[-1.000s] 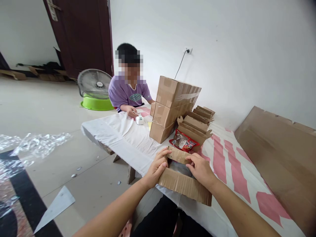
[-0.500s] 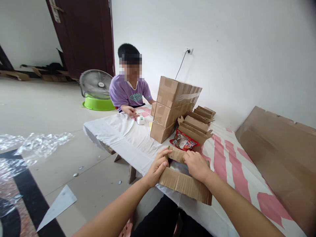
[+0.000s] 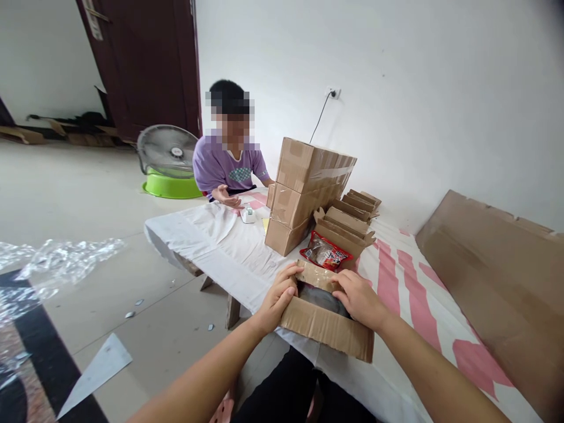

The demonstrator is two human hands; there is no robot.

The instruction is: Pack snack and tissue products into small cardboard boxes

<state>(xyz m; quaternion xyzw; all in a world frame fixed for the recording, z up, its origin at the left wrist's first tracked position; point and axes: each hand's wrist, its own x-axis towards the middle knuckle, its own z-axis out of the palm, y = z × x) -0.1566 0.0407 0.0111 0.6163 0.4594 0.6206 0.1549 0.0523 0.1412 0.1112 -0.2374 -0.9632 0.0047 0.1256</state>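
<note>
In front of me at the table's near edge is a cardboard box [image 3: 326, 332], its front flap folded outward toward me. Something dark and shiny [image 3: 319, 298] shows through the opening; its kind I cannot make out. My left hand [image 3: 278, 296] clasps the box's left side, fingers over the far corner. At the right side, my right hand [image 3: 359, 298] has its fingers bent over the edge and the far flap [image 3: 315, 274]. Just beyond lies a red plastic food packet [image 3: 326, 252], leaning by a row of open cardboard boxes [image 3: 346, 235].
Taped cartons [image 3: 291, 197] stand stacked beyond the packet. Across the table sits a person in a purple shirt [image 3: 227, 167], near a small white tape dispenser [image 3: 248, 215]. A large cardboard sheet [image 3: 493, 282] leans at right. Plastic wrap [image 3: 70, 261] and a fan [image 3: 170, 151] are at left.
My right hand has shifted slightly right and its fingers have lifted a little, exposing more of the dark contents. The other person's hand has turned more open. The view has shifted slightly.
</note>
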